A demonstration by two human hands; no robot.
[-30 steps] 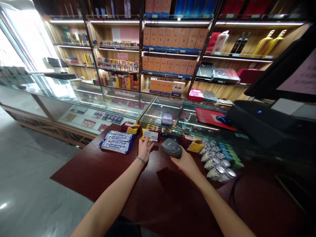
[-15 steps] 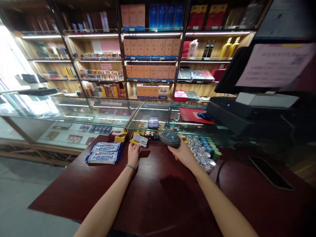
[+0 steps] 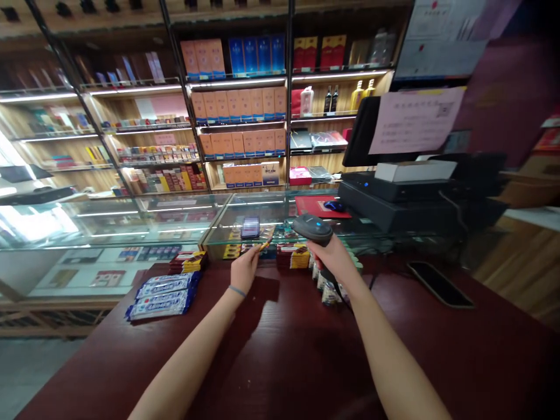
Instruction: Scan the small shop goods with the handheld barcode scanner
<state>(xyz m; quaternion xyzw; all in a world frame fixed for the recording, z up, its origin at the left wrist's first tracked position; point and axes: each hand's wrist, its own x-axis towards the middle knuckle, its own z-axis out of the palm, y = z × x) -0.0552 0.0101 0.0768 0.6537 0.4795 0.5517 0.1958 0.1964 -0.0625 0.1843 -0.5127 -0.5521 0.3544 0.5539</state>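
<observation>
My left hand (image 3: 244,271) pinches a thin yellow and dark-red packet (image 3: 267,240), lifted above the table and turned nearly edge-on. In my right hand (image 3: 335,258) is a dark barcode scanner (image 3: 312,229) with a blue light, its head pointing left towards the packet. Similar packets lie in a stack (image 3: 292,256) between the hands, by the glass edge, and in another stack (image 3: 188,262) to the left. Blue-and-white wrapped packs (image 3: 161,296) lie in front of the left stack. Behind and below my right hand stand several small cans (image 3: 329,293), partly hidden.
A glass display counter (image 3: 175,224) runs behind the dark red table (image 3: 262,361). On it are a small lit screen (image 3: 250,227), a red mat (image 3: 310,206) and a mouse (image 3: 333,206). At right are a monitor (image 3: 361,131) and a phone-like black slab (image 3: 440,284).
My left hand has raised the packet and tilted it from label-up to nearly edge-on. The scanner stays in my right hand. The view has turned right, and the right stack now shows more.
</observation>
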